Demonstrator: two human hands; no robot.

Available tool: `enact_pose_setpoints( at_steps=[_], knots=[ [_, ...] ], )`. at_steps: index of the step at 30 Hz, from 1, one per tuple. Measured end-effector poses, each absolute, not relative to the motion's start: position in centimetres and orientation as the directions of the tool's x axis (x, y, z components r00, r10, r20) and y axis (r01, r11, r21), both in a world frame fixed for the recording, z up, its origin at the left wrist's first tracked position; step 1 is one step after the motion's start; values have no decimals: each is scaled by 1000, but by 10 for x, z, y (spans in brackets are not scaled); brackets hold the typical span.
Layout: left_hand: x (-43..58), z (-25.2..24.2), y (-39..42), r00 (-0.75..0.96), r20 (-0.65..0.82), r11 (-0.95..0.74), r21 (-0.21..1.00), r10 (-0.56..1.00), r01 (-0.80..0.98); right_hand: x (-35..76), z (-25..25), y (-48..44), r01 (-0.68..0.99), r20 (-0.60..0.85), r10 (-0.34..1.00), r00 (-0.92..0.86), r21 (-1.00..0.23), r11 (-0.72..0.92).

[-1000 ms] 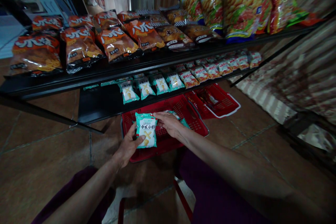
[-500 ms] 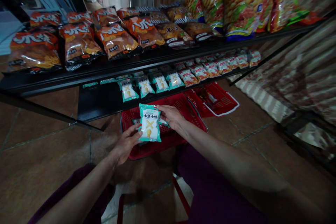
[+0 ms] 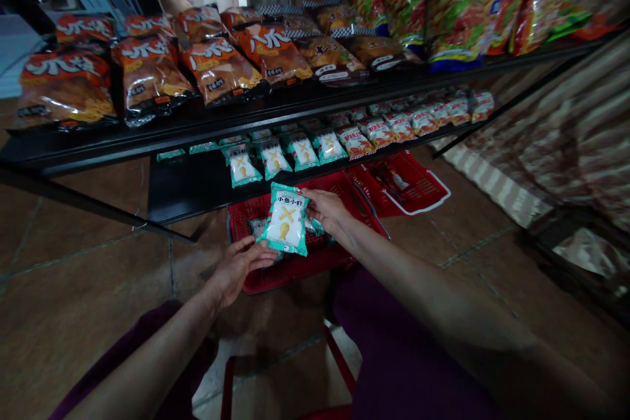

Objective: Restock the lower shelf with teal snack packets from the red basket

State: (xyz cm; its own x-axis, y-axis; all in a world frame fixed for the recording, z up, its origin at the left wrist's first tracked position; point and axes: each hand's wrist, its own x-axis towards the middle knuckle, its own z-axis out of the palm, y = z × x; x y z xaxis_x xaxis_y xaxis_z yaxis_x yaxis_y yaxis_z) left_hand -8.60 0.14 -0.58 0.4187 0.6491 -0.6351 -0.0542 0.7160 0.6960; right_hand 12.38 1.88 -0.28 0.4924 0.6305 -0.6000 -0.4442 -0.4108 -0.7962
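A snack bag (image 3: 286, 220), teal and white with a yellow pattern, is held tilted over a red shopping basket (image 3: 315, 266). My right hand (image 3: 327, 210) grips its upper right edge, fingers closed on it. At the bag's lower left corner is my left hand (image 3: 241, 266), its fingers stretched out and loosely apart; whether they touch the bag I cannot tell. Other teal bags (image 3: 315, 226) lie in the basket, partly covered by the held bag and my hands. Matching teal bags (image 3: 243, 167) stand in a row along the lower shelf (image 3: 191, 187).
Orange snack bags (image 3: 152, 75) and large colourful bags (image 3: 460, 10) fill the black upper shelf (image 3: 211, 121), which overhangs the lower one. Red-and-white packets (image 3: 381, 131) continue the lower row rightward. A second red basket (image 3: 418, 184) sits at the right. Red stool legs (image 3: 229, 387) show below me.
The bag has moved slightly up and right with my right hand and now tilts more. My left hand's fingers have slipped from its left side to near its lower corner.
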Motion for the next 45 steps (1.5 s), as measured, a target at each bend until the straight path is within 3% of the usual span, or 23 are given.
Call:
enact_pose_setpoints(
  at_steps=[8,23,45],
  knots=[
    [-75,-10,-7,443,-679,791,598,586,-129,119,-3,20,-482,-606,617,501,-788,-383],
    [-68,10,-7,399,-687,794,533,607,-290,120,-12,26,-458,-635,566,526,-772,-440],
    [-70,6,-8,432,-638,769,563,638,-304,120,-12,25,-437,-619,578,532,-785,-440]
  ],
)
